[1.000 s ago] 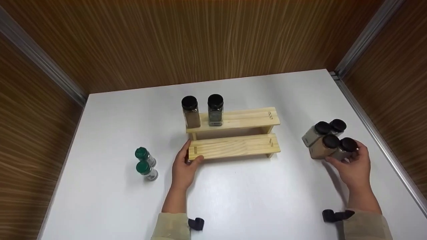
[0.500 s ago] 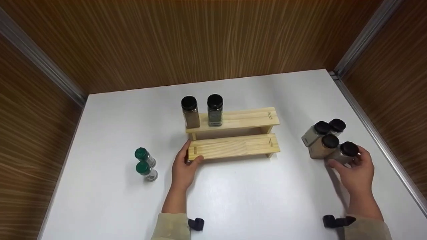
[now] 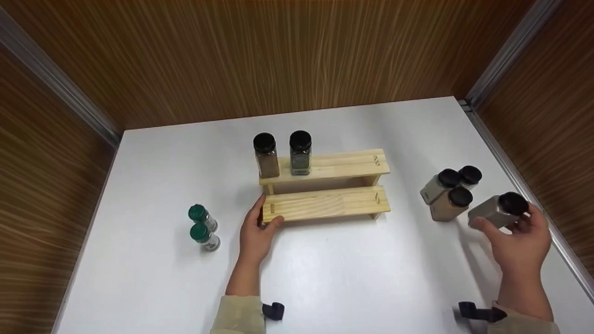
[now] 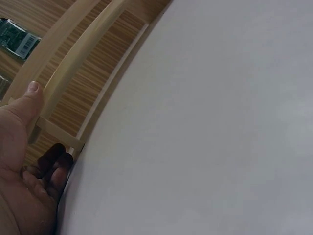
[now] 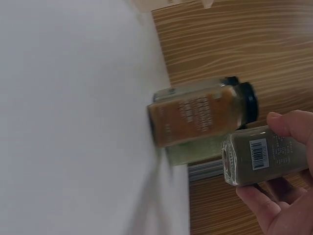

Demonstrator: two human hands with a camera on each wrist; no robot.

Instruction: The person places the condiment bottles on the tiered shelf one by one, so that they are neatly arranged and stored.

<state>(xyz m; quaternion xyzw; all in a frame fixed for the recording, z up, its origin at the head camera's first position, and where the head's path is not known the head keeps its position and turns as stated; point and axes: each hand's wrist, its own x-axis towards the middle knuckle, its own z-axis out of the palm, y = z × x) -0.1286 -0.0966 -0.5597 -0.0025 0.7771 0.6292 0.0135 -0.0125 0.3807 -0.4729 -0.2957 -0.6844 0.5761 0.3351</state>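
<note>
My left hand grips the left end of the lower step of a two-step wooden rack, thumb on the front edge. My right hand holds a black-capped jar off the table, tilted, its cap toward the right; in the right wrist view the same jar shows a barcode label. Left of it stand three more black-capped jars, one of them orange-brown. On the rack's upper step, at the left, are a brown jar and a dark green jar.
Two small green-capped bottles, a rear one and a front one, stand on the white table left of my left hand. Wood-patterned panels enclose the table at the back and both sides.
My right hand has lifted the jar away from the other three and moved it to the right. My left hand and the rack have stayed in place.
</note>
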